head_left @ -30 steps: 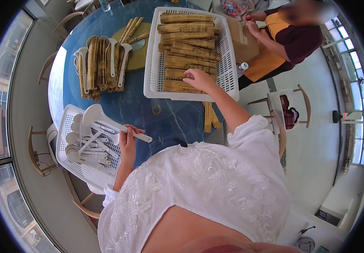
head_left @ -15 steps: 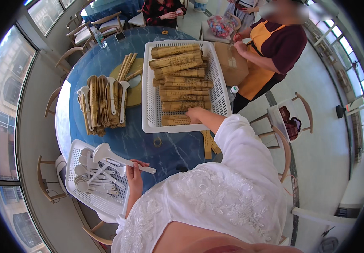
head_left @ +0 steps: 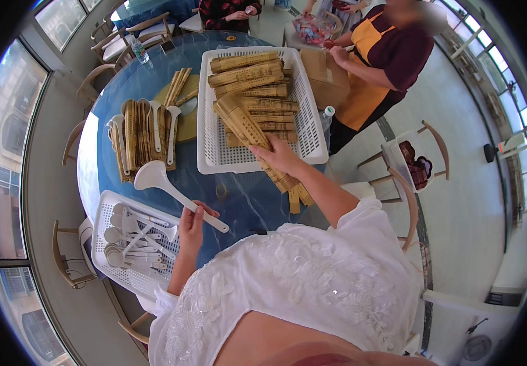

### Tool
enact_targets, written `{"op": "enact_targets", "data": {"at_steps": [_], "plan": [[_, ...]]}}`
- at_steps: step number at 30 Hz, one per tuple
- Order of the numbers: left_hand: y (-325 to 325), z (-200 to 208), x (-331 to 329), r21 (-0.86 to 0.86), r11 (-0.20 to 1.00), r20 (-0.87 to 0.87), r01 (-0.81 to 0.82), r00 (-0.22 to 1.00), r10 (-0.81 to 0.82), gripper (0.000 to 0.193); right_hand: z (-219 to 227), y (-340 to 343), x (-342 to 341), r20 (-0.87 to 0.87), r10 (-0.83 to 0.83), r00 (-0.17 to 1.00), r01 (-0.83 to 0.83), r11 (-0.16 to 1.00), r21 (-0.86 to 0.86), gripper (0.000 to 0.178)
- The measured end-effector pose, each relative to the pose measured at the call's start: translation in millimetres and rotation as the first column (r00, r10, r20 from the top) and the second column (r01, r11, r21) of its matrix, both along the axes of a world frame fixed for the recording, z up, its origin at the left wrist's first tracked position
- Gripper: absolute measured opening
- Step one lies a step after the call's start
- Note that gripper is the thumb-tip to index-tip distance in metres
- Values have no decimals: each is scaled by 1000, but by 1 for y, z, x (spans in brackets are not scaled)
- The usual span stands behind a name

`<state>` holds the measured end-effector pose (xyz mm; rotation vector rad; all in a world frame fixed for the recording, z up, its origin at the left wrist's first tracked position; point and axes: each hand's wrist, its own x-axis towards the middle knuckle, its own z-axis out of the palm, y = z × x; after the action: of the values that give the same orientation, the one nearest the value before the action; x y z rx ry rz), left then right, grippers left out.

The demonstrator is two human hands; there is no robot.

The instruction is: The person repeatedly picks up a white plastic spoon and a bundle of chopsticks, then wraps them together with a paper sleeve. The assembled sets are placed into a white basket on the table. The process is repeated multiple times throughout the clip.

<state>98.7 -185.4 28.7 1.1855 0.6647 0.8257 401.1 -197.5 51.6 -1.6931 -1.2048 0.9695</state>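
My left hand (head_left: 194, 227) grips a white long-handled ladle (head_left: 181, 198) by its handle, its bowl pointing up and left. My right hand (head_left: 280, 155) is closed around a bundle of long brown printed strips (head_left: 242, 119), tilted across the near part of a white slotted basket (head_left: 204, 146). More brown bundles (head_left: 248, 76) lie stacked in that basket. Beneath my left hand, a smaller white basket (head_left: 100, 244) holds several white ladles (head_left: 132, 238). Left of the large basket, white ladles (head_left: 156, 131) lie on a pile of brown strips (head_left: 130, 137).
Everything stands on a round blue marbled table (head_left: 184, 177). Loose brown strips (head_left: 294, 198) lie by its near edge. A cardboard box (head_left: 324, 79) and bottle (head_left: 327, 116) are right of the large basket. A person in an orange apron (head_left: 367, 91) stands nearby; chairs (head_left: 404, 207) surround the table.
My right hand has lifted a bundle of brown strips from the near end of the large basket and tilted it. My left hand still holds the ladle, its bowl slightly raised.
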Motion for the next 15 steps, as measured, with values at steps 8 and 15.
{"op": "enact_targets", "data": {"at_steps": [8,15], "plan": [[8,42,22,-15,979,49,205,978,-204,19,9,-58,-71,-285,16,958,-8,1000,29,53],[-1,49,15,-105,955,72,276,960,-270,22,9,-77,-103,-366,89,926,-13,979,203,80]]}}
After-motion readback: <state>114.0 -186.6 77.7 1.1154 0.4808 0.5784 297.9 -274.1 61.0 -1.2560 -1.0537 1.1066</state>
